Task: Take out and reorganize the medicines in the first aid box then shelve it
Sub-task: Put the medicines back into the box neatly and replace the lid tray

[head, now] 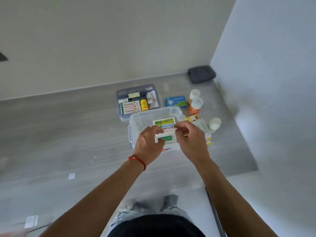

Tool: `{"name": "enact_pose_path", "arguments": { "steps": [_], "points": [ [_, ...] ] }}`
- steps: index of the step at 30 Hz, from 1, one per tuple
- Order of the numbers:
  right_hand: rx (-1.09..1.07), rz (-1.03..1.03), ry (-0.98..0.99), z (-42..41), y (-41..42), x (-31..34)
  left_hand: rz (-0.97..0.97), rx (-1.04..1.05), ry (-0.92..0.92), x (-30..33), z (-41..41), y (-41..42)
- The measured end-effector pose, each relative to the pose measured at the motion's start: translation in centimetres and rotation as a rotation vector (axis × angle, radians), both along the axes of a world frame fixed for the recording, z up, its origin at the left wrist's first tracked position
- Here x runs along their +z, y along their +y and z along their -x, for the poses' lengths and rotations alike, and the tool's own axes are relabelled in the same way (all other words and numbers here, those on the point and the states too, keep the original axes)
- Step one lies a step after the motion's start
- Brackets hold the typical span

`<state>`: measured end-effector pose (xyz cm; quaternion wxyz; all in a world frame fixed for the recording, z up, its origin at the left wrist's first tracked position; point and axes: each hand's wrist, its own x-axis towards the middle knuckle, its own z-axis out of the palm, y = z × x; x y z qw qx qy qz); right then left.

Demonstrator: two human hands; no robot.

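A clear plastic first aid box (136,120) stands open on the grey floor. Over it, my left hand (148,142) and my right hand (191,141) together hold a small stack of green and white medicine boxes (166,132), one hand at each end. Behind the box lies its blue-tinted tray (119,100) with a yellow bottle (144,104), flat red and white packs (130,108) and small items. To the right sit a blue tin (176,100), an orange bottle (195,106), two white bottles (194,94) (214,124) and yellow-white packets (198,121).
A folded dark grey cloth (201,74) lies in the corner where the two walls meet. Scraps of white paper (71,176) (31,221) lie on the floor at left. My knees and feet (153,207) are below the box. A white wall rises close on the right.
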<state>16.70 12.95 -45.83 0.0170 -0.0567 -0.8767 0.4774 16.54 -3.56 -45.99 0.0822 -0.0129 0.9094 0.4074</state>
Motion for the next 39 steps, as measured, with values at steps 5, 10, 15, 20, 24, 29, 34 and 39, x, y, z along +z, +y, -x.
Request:
{"name": "enact_pose_path", "arguments": {
  "steps": [5, 10, 15, 20, 24, 29, 34, 39],
  "points": [
    [-0.374, -0.053, -0.156, 1.2, 7.9, -3.5, 0.07, -0.046, -0.078, -0.7, 1.2, 1.3],
    [-0.301, -0.233, -0.202, 4.1, 12.3, -6.0, 0.088, 0.024, -0.066, -1.7, 1.7, 2.1],
    [-0.135, -0.348, -0.3, 6.9, 14.0, -7.5, 0.086, 0.201, 0.022, -1.6, 1.5, 1.1],
    [-0.095, -0.384, -0.294, 7.0, 14.2, -7.4, 0.093, 0.279, 0.195, -1.4, 1.6, -1.8],
    [-0.115, -0.465, -0.094, 6.7, 13.9, -4.1, 0.079, 0.23, 0.242, -1.6, 2.1, -3.5],
    [-0.081, -0.424, 0.021, 7.4, 12.6, 0.8, -0.028, 0.121, 0.188, -1.5, 3.3, -2.7],
    [-0.108, -0.458, -0.137, 7.8, 11.0, 0.6, -0.077, -0.071, 0.142, -0.8, 4.4, -0.7],
    [-0.177, -0.438, -0.247, 7.9, 12.1, -1.9, 0.004, -0.257, 0.182, -0.2, 8.4, 4.8]
  ]
}}
